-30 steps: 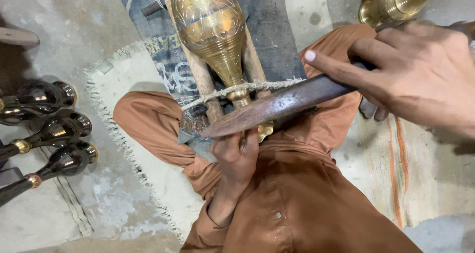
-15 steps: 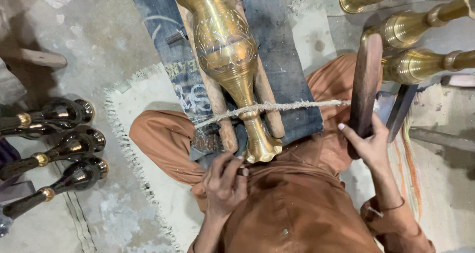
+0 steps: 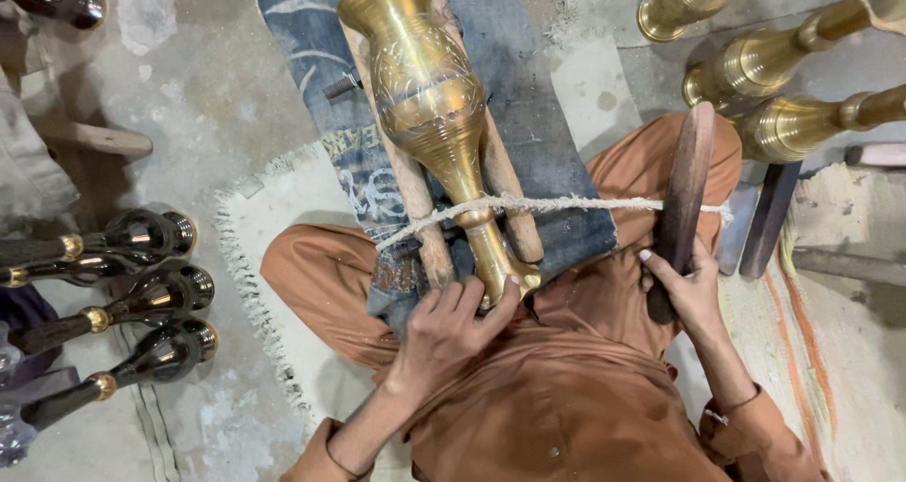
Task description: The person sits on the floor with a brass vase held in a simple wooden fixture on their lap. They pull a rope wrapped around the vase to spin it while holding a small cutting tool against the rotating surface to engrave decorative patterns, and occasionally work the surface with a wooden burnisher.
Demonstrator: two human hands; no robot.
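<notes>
Closest to me, my left hand (image 3: 453, 326) rests over the foot of the brass vase (image 3: 436, 114), fingers curled against its base but not wrapped round it, so it steadies rather than clamps. My right hand (image 3: 684, 289), off to the right of the vase's foot, is clenched about the lower end of a dark wooden paddle (image 3: 684, 194) that stands nearly upright over my knee.

The vase lies on its side across two wooden rails (image 3: 413, 199), foot toward me and mouth away, on a strip of blue denim cloth (image 3: 538, 95) spread on the floor. A rough cord (image 3: 566, 204) crosses its narrow stem and runs right to the paddle, binding it down.

I judge the vase heavy and rigid, with a polished skin that would slide under a bare palm; the engraved belly looks easiest to mar or dent. The narrow stem just beyond the foot, or the foot rim itself, seems the surest place to hold, since the flare stops the fingers slipping.

Left of the vase, well apart, dark unpolished vases (image 3: 142, 298) lie in a row. Beyond and right of it, more finished brass vases (image 3: 783, 86) lie on the floor.
</notes>
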